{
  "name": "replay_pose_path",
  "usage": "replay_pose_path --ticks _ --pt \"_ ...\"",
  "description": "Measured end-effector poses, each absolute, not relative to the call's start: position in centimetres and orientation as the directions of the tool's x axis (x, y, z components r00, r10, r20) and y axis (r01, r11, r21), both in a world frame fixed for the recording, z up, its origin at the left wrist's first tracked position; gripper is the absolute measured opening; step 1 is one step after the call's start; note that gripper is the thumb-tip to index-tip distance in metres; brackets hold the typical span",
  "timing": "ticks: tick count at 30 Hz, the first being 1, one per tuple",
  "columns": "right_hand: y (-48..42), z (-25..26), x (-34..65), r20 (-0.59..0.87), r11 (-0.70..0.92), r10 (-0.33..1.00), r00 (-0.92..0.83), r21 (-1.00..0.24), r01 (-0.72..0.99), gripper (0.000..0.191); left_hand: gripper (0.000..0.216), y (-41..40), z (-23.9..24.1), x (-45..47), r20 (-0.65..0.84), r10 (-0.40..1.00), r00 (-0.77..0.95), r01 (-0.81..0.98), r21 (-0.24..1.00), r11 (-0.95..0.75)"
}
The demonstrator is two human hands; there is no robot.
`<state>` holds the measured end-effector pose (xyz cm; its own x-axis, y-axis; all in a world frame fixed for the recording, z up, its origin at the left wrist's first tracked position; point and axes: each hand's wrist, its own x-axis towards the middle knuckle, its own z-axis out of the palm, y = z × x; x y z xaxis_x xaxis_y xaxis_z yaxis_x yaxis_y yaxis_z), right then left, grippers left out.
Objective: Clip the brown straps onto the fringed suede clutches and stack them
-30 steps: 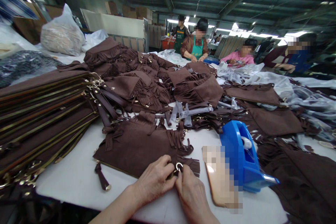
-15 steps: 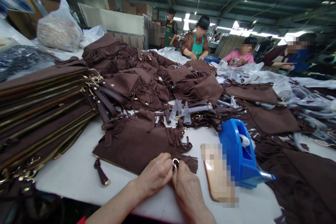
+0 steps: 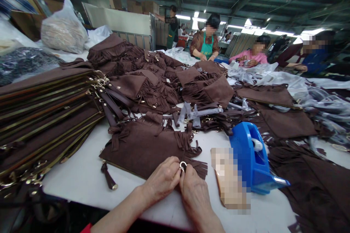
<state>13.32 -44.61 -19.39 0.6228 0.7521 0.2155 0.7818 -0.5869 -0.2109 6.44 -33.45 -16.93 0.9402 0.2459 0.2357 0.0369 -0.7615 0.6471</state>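
Note:
A brown suede fringed bag (image 3: 144,147) lies flat on the white table (image 3: 82,174) in front of me. At its near right corner sits a small metal ring (image 3: 183,165). My left hand (image 3: 163,179) and my right hand (image 3: 193,193) meet there, fingertips of both pinched on the ring. A short brown strap with a metal tip (image 3: 108,177) trails from the bag's near left corner.
A blue tape dispenser (image 3: 253,158) and a flat blurred object (image 3: 229,178) lie right of my hands. A tall stack of brown bags with gold zippers (image 3: 43,116) fills the left. More fringed bags (image 3: 153,83) pile behind. Several people (image 3: 206,42) work at the far side.
My hands stay joined on the ring and have drawn it slightly up and left along the bag's corner. A person at the back has walked left.

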Motion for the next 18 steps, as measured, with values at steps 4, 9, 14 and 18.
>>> replay_pose_path --ticks 4,9,14,18 --pt "-44.6 -19.1 13.0 0.220 -0.578 0.757 0.616 -0.215 0.787 0.010 0.021 -33.4 -16.9 6.4 0.237 0.261 0.936 0.041 0.662 -0.749" --pt "-44.5 -18.5 12.0 0.237 -0.555 0.766 0.597 -0.225 0.801 0.011 0.023 -33.1 -16.9 6.5 0.235 0.290 0.928 0.052 0.688 -0.724" --pt "-45.9 -18.8 11.5 0.337 -0.531 0.744 0.576 -0.223 0.817 0.019 0.020 -32.9 -17.0 6.3 0.190 0.254 0.948 0.039 0.726 -0.686" --pt "-48.3 -18.6 12.5 0.205 -0.456 0.778 0.593 -0.466 0.759 0.020 0.055 -32.2 -16.9 5.5 0.160 0.167 0.973 -0.015 0.764 -0.645"
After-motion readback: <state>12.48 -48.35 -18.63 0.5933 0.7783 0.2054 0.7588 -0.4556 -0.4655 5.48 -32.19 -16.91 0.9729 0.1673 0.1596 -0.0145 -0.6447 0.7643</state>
